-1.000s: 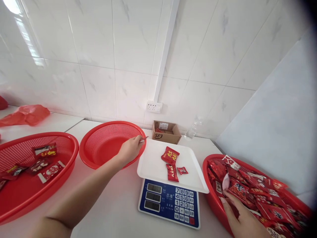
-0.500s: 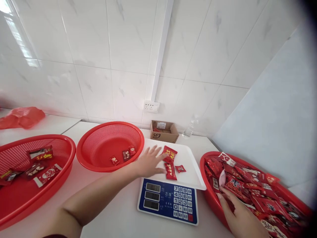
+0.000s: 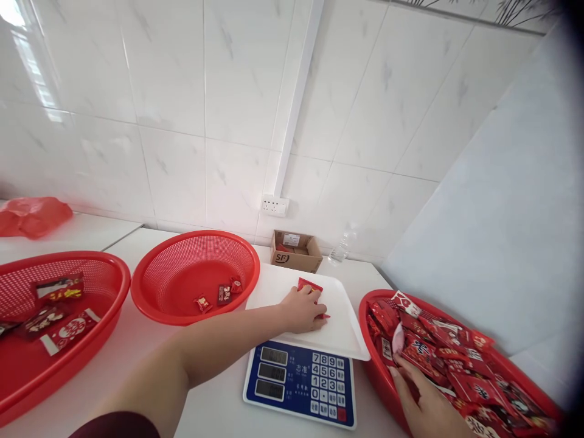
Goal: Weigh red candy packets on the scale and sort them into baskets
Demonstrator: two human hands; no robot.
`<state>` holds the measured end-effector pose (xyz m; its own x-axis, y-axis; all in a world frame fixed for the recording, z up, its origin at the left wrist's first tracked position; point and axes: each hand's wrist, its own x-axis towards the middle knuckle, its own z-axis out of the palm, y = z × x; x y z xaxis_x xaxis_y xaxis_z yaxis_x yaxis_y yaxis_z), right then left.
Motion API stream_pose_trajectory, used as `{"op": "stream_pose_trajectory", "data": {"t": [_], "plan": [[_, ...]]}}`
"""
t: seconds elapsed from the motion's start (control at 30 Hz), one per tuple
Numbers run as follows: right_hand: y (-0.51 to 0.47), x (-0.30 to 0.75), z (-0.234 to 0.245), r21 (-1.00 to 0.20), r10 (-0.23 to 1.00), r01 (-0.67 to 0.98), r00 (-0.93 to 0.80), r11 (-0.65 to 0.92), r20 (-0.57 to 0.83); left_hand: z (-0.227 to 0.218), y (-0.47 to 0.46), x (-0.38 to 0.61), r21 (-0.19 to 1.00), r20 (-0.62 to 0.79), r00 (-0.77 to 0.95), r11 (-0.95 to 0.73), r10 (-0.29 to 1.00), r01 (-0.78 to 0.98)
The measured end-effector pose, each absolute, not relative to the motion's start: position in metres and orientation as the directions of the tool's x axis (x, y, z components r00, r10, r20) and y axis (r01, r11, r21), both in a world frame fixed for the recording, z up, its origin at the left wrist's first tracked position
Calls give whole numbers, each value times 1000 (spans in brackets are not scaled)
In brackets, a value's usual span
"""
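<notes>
On the white scale pan [image 3: 344, 337], my left hand [image 3: 301, 309] is curled down over red snack packets [image 3: 311, 283]. Red wrapper shows behind its knuckles and a small red corner beside the fingertips; the hand hides the rest. My right hand [image 3: 424, 398] is at the near-left side of the right-hand red basket [image 3: 371, 371], which is full of red packets [image 3: 460, 359]. Its thumb and forefinger come together at a small pink-wrapped sweet [image 3: 398, 337], seemingly pinching its lower end. Below the pan is the scale's blue keypad panel [image 3: 298, 384] with its displays.
A round red basket [image 3: 157, 307] left of the scale holds a few small sweets [image 3: 223, 294]. Farther left, another red basket [image 3: 116, 304] holds several packets. Behind the scale stand a cardboard box [image 3: 296, 261] and a clear bottle [image 3: 340, 248], near the tiled wall.
My left hand has moved right and closed down over the packets on the pan; before, its fingers were spread. My right hand stays at the basket. The view has shifted slightly.
</notes>
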<state>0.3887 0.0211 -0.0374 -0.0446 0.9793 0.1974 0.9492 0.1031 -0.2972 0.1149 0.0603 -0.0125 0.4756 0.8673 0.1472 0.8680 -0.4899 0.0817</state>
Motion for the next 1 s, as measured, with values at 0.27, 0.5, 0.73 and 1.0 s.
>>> {"op": "stream_pose_trajectory", "data": {"t": [0.27, 0.5, 0.73, 1.0], "plan": [[19, 387, -35, -286, 976, 953, -35, 98, 217, -10, 68, 100, 133, 274, 396, -442, 876, 887], [22, 392, -45, -262, 966, 959, -40, 109, 256, 14, 60, 85, 144, 412, 255, -339, 875, 930], [20, 391, -44, -273, 980, 959, -20, 75, 197, 13, 33, 87, -91, 207, 448, -438, 870, 894], [18, 390, -41, -251, 980, 965, -18, 69, 200, 13, 33, 97, -180, -99, 491, -501, 865, 846]]}}
